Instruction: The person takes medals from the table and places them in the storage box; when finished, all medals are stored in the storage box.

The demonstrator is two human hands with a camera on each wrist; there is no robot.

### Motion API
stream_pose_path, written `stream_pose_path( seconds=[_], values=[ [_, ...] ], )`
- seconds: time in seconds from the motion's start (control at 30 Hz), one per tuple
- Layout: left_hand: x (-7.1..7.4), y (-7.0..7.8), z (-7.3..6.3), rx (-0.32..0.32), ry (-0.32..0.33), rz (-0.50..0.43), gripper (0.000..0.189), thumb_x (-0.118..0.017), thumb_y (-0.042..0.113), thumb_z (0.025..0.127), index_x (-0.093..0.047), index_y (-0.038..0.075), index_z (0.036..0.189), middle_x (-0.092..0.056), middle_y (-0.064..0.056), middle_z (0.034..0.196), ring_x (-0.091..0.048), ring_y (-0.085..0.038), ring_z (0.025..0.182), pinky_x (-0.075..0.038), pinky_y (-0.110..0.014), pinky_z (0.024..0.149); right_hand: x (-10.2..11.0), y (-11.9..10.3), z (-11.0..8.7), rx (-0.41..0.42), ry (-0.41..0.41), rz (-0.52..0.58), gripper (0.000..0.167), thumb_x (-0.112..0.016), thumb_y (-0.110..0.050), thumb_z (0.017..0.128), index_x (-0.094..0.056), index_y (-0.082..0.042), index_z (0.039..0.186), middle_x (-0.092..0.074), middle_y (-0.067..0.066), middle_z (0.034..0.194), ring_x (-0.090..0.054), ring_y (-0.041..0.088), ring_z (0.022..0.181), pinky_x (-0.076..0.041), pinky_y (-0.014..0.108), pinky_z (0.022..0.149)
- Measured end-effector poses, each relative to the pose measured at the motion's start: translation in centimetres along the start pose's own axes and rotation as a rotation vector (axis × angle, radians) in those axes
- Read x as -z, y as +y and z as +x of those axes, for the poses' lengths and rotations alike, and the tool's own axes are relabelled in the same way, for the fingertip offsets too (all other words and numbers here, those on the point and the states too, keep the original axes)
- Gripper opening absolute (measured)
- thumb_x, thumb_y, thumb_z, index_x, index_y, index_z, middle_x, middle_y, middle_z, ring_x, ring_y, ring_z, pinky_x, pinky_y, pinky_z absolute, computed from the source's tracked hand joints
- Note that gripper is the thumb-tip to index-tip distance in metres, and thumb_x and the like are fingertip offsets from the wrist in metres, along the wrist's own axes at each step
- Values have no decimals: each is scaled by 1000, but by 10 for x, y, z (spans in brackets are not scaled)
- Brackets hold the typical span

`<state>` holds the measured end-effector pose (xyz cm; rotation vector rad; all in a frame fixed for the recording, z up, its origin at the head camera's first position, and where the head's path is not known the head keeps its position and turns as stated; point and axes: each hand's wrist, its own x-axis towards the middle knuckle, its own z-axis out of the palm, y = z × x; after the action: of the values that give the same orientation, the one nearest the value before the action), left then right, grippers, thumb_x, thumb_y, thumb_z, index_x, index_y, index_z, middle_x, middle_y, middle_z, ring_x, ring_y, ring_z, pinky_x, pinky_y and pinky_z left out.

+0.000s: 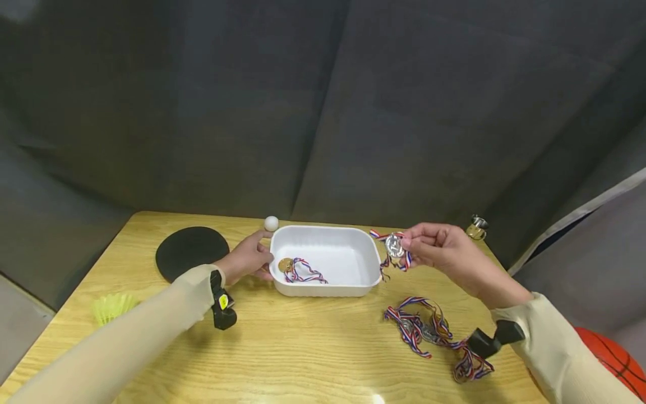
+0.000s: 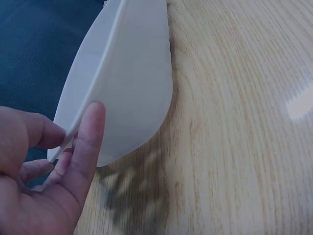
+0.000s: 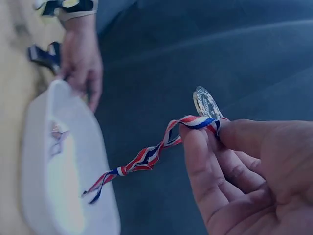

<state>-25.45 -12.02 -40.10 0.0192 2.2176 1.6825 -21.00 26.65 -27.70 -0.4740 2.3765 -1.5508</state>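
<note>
A white rectangular tub (image 1: pixel 323 290) stands at the middle of the table. At its left end my left hand (image 1: pixel 247 258) grips the rim, thumb and fingers on either side of the wall (image 2: pixel 132 83). A gold medal (image 1: pixel 285 265) with a red, white and blue ribbon lies inside the tub, toward the left. Beyond the right end, my right hand (image 1: pixel 436 249) pinches a silver medal (image 1: pixel 394 245) near the top of its ribbon. In the right wrist view the striped ribbon (image 3: pixel 146 156) trails toward the tub, its knotted end overlapping the rim.
Several tangled medals (image 1: pixel 429 331) lie on the table at the right front. A black round paddle (image 1: pixel 192 252) and a yellow shuttlecock (image 1: pixel 113 307) are at the left. Behind the tub sits a white ball (image 1: pixel 271 223); small trophy cups (image 1: pixel 476 227) and a basketball (image 1: pixel 615 359) are rightward.
</note>
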Motion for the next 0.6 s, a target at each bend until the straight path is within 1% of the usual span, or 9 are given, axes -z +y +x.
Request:
stream_pose_path(
  seconds=[0.13, 0.2, 0.27, 0.4, 0.5, 0.6],
  values=[
    [-1, 1, 1, -6, 3, 2, 70, -50, -4, 100, -22, 3, 163, -53, -30, 124, -66, -25, 87, -73, -33, 74, 5, -26, 13, -7, 73, -17, 24, -66, -24, 104, -67, -2, 112, -77, -7, 90, -69, 6, 81, -68, 21, 79],
    [-3, 1, 2, -5, 0, 0, 70, -50, -4, 100, -22, 3, 163, -54, -29, 123, -66, -24, 86, -73, -32, 73, 4, -34, 20, -10, 96, -23, 26, -67, -26, 103, -66, -2, 114, -76, -8, 93, -69, 6, 82, -68, 19, 80],
    [-4, 1, 2, -1, -4, -2, 70, -50, -4, 99, -22, 3, 163, -54, -29, 123, -66, -23, 85, -73, -32, 73, 2, -38, 29, -9, 101, -23, 28, -67, -26, 103, -65, 0, 115, -75, -9, 93, -68, 6, 82, -67, 19, 80],
    [-8, 1, 4, 0, -9, -8, 70, -50, -4, 100, -21, 4, 164, -53, -29, 125, -66, -23, 85, -72, -30, 72, -8, -34, 54, -21, 75, -11, 27, -63, -22, 105, -61, 2, 116, -74, -9, 90, -67, 6, 81, -66, 19, 78],
    [-8, 1, 4, -5, -10, -5, 70, -50, -3, 100, -22, 4, 164, -53, -29, 124, -66, -23, 85, -72, -30, 72, -22, -23, 75, -36, 48, 3, 23, -60, -16, 107, -60, 4, 118, -73, -6, 89, -67, 7, 81, -66, 19, 78],
    [-7, 1, 2, -12, -9, -2, 70, -50, -3, 100, -22, 4, 164, -53, -29, 123, -65, -23, 85, -72, -31, 73, -41, -8, 95, -47, 15, 19, 21, -58, -11, 107, -61, 6, 119, -72, -2, 92, -68, 9, 82, -67, 21, 80]
  ],
)
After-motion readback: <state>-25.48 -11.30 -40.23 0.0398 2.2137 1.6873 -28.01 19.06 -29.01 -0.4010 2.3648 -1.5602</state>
